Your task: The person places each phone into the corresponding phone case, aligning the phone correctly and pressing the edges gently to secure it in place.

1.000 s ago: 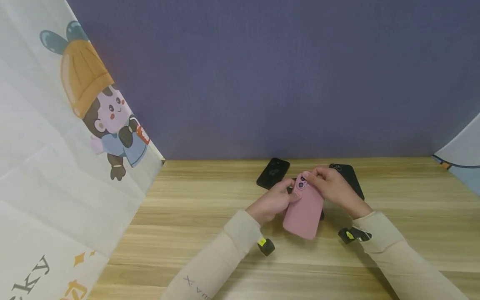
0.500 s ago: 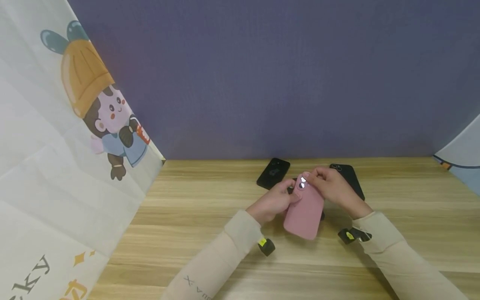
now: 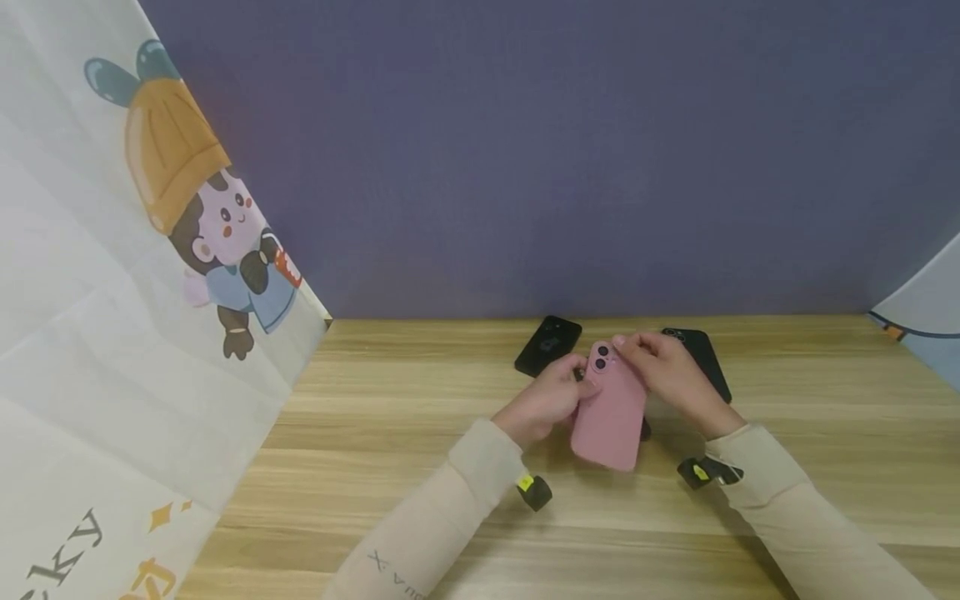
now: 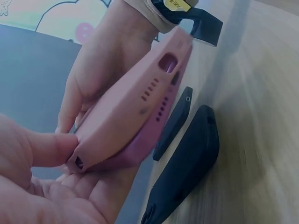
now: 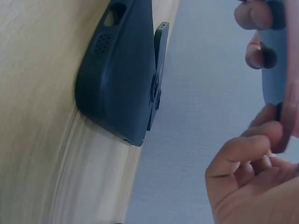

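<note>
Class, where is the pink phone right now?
In the head view, the pink phone is right of centre, held above the table by the left hand and right hand, nearer the camera than the left black phone and right black phone.

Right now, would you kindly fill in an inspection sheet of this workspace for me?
Surface: wood-grain tabletop.
Job's things: pink phone case, parted along one edge from what looks like a purplish-pink phone.
Clutter: black phone lying back left; dark phone or case back right; dark item partly hidden behind the pink phone case.
Hands: left hand grips the left edge; right hand pinches the upper right corner.
Cables: nothing seen.
Surroundings: purplish backdrop; printed sheet at left.
</note>
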